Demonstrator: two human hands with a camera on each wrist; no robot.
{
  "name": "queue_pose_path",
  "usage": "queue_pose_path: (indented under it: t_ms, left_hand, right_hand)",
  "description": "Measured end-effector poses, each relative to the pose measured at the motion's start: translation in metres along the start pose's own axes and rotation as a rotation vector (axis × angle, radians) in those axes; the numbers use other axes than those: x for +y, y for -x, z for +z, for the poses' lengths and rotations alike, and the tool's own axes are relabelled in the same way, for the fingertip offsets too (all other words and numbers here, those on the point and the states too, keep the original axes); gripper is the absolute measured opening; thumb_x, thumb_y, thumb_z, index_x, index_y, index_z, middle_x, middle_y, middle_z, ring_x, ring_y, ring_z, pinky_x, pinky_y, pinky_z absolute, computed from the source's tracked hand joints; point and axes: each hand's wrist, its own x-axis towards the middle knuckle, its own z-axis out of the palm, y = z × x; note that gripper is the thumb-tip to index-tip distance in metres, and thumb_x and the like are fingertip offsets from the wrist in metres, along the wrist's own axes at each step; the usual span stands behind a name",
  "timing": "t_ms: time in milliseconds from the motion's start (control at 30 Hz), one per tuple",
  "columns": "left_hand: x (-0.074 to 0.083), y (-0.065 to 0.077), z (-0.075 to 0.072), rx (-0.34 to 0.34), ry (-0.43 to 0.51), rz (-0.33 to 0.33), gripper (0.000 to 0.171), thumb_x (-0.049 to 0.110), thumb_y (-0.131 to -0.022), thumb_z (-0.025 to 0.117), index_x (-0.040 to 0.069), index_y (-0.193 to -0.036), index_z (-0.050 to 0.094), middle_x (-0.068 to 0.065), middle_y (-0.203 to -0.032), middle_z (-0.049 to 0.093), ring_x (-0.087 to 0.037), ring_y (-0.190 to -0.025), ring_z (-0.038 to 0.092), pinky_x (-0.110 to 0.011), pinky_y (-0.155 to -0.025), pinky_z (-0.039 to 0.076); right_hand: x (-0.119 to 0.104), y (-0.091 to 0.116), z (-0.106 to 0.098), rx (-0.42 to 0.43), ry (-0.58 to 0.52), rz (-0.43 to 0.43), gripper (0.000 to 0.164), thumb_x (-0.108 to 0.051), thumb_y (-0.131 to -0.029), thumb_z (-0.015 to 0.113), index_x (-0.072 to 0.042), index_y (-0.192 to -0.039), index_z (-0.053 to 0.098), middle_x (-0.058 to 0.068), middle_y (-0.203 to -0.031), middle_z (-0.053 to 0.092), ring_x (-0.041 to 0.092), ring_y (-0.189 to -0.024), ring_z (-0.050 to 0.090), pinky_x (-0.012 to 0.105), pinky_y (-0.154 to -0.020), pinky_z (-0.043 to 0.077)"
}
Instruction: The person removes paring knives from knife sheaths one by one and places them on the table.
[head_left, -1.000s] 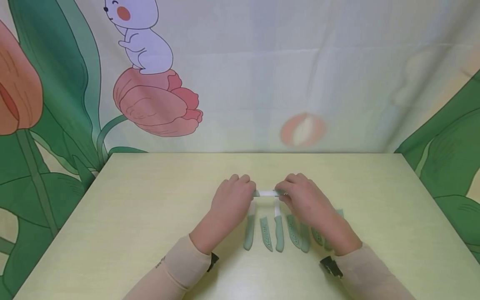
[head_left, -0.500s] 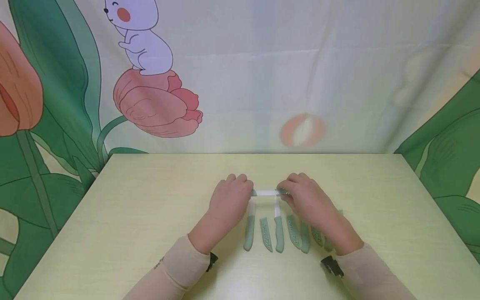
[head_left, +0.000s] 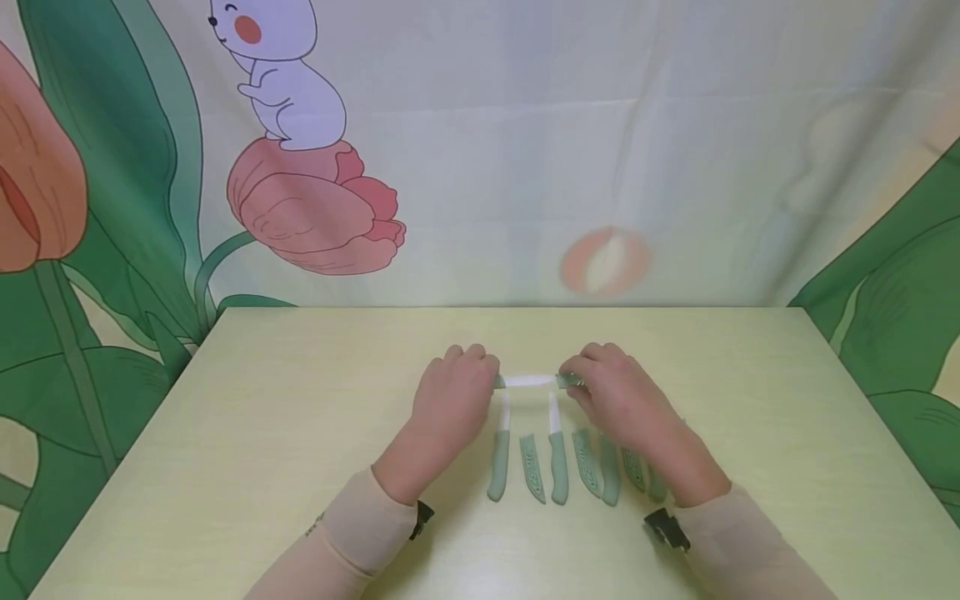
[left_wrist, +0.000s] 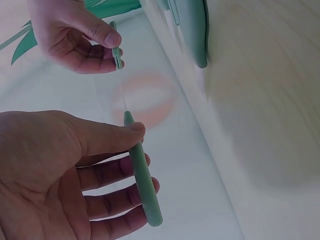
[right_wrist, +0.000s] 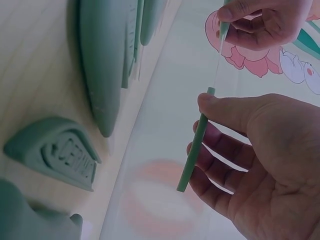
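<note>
My left hand (head_left: 455,396) grips a small knife by its green handle (left_wrist: 143,180), thumb and fingertips around it. The knife's white blade (head_left: 528,381) lies sideways between the two hands. On the other side my right hand (head_left: 613,392) pinches a green blade cover (right_wrist: 196,145) between thumb and fingertips. In the right wrist view, the thin blade (right_wrist: 218,65) runs up to the cover's end. Below the hands, two knives with bare white blades, a left knife (head_left: 498,467) and a middle knife (head_left: 558,471), lie on the table.
A loose blade cover (head_left: 532,471) lies between those two knives. Right of them are another cover (head_left: 587,467) and a knife handle (head_left: 610,475), with more green pieces partly hidden under the right forearm. A printed curtain (head_left: 480,167) hangs behind the pale table (head_left: 300,400).
Both hands have drawn slightly apart and moved a little toward the table's back, the left hand shifting left with the knife. More of the white blade shows between them.
</note>
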Motion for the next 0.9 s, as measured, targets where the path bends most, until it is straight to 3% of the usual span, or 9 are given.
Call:
queue_pose_path:
  t_ms: [433, 633, 900]
  left_hand:
    - [-0.009, 0.003, 0.003, -0.060, 0.102, -0.113, 0.010, 0.002, -0.093, 0.077, 0.005, -0.098, 0.069, -0.007, -0.089, 0.061, -0.025, -0.077, 0.059, -0.036, -0.058, 0.055]
    - [-0.015, 0.007, 0.000, -0.119, 0.155, -0.169, 0.012, 0.002, -0.096, 0.074, 0.000, -0.103, 0.065, -0.009, -0.090, 0.058, -0.025, -0.079, 0.059, -0.035, -0.060, 0.057]
    - [-0.022, 0.013, -0.002, -0.206, 0.241, -0.256, 0.015, 0.005, -0.100, 0.070, -0.004, -0.108, 0.062, -0.012, -0.090, 0.058, -0.023, -0.078, 0.059, -0.035, -0.062, 0.057]
  right_hand:
    - [-0.007, -0.004, -0.003, -0.037, -0.038, 0.027, 0.022, -0.005, -0.092, 0.082, -0.003, -0.112, 0.074, 0.007, -0.102, 0.069, 0.027, -0.092, 0.065, 0.039, -0.082, 0.057]
    - [-0.014, -0.011, -0.007, -0.084, -0.087, 0.069, 0.020, -0.008, -0.096, 0.077, -0.004, -0.114, 0.070, 0.006, -0.104, 0.070, 0.025, -0.097, 0.067, 0.041, -0.084, 0.058]
    - [-0.032, -0.024, -0.005, -0.193, -0.220, 0.146, 0.034, -0.012, -0.100, 0.068, -0.008, -0.133, 0.064, 0.005, -0.106, 0.072, 0.020, -0.086, 0.066, 0.036, -0.072, 0.055]
